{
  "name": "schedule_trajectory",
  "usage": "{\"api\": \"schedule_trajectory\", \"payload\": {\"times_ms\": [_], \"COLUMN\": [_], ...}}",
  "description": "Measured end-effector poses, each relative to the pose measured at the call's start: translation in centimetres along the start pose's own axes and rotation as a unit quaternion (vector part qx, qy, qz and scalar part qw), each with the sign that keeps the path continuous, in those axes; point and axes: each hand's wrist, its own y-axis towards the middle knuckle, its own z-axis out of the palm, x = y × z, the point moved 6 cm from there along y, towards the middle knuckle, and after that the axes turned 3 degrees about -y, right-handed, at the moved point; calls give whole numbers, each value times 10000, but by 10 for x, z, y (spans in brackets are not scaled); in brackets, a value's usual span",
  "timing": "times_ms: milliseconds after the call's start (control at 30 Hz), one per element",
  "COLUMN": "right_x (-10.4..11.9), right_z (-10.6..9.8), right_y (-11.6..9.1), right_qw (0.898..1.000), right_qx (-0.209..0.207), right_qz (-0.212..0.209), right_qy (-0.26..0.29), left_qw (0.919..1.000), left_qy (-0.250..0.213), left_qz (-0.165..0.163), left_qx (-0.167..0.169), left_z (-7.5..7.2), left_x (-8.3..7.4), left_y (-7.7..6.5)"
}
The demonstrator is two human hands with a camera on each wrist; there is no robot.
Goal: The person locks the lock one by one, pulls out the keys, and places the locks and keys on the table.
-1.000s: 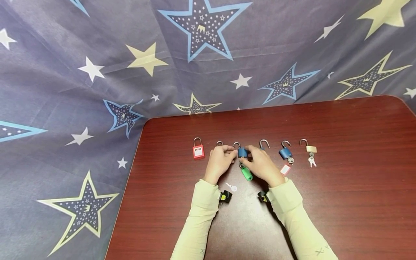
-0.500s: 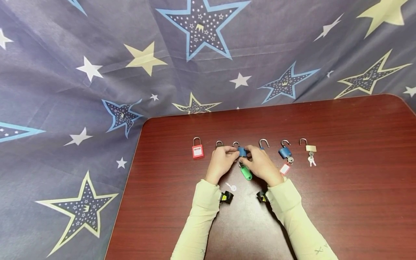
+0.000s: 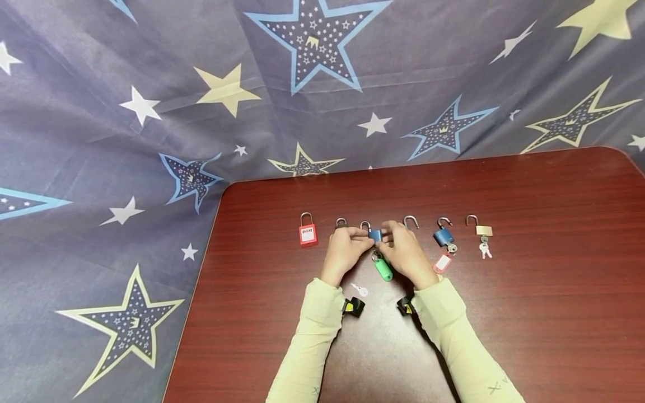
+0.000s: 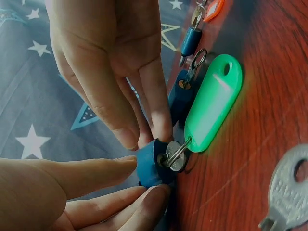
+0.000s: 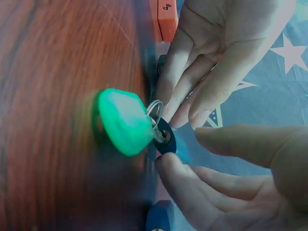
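A blue padlock (image 3: 375,235) with its shackle up lies between the two hands at the middle of the table. A key (image 4: 176,156) sits in its keyhole, and a green key tag (image 3: 383,270) hangs from the key's ring. My left hand (image 3: 345,250) pinches the padlock from the left, thumb on its upper face in the left wrist view. From the other side my right hand (image 3: 406,256) pinches it between thumb and fingers. A loose silver key (image 3: 360,289) lies nearer me, beside the left wrist.
A red padlock (image 3: 308,235) stands left of a dark padlock (image 3: 341,223) partly hidden by the left hand. Beyond the right hand are an open shackle (image 3: 410,222), a blue padlock (image 3: 444,237) with a red tag (image 3: 443,262), and a brass padlock (image 3: 484,230) with keys.
The blue padlock has tilted a little between the fingers, its shackle shifting slightly left. Right thumb and fingers have shifted slightly on it; the green tag has moved a little.
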Motion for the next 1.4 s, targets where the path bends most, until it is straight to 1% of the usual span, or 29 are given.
{"api": "schedule_trajectory", "payload": {"times_ms": [200, 367, 467, 600, 767, 867, 933, 1133, 1200, 1300, 1400], "right_x": [-2, -3, -3, -1, 5, 8, 8, 9, 10, 13, 22], "right_z": [0, 0, -3, -9, -15, -19, -20, -21, -22, -23, -27], "right_y": [0, 0, 0, 1, 2, 1, 1, -1, -1, -1, -5], "right_qw": [9999, 9998, 9993, 9965, 9890, 9812, 9765, 9721, 9710, 9695, 9692], "right_qx": [-78, -104, -179, -266, -467, -634, -667, -602, -608, -616, -565], "right_qz": [72, 95, 59, -96, -324, -419, -425, -301, -305, -343, -308], "right_qy": [4, 119, 325, 792, 1367, 1774, 2005, 2248, 2291, 2347, 2379], "left_qw": [9997, 9994, 9988, 9968, 9909, 9864, 9840, 9738, 9701, 9667, 9661], "left_qy": [-204, -310, -416, -681, -1208, -1475, -1601, -2112, -2237, -2289, -2146], "left_qz": [-136, -100, -34, 87, 257, 385, 424, 662, 771, 875, 972], "left_qx": [55, -71, -242, -397, -537, -619, -650, -521, -538, -741, -1055], "left_z": [4, 4, 1, -5, -11, -16, -18, -21, -24, -34, -44], "left_x": [2, 2, 1, -4, -12, -16, -19, -28, -29, -31, -34], "left_y": [-1, -1, -1, -1, -3, -3, -4, -6, -6, -6, -9]}}
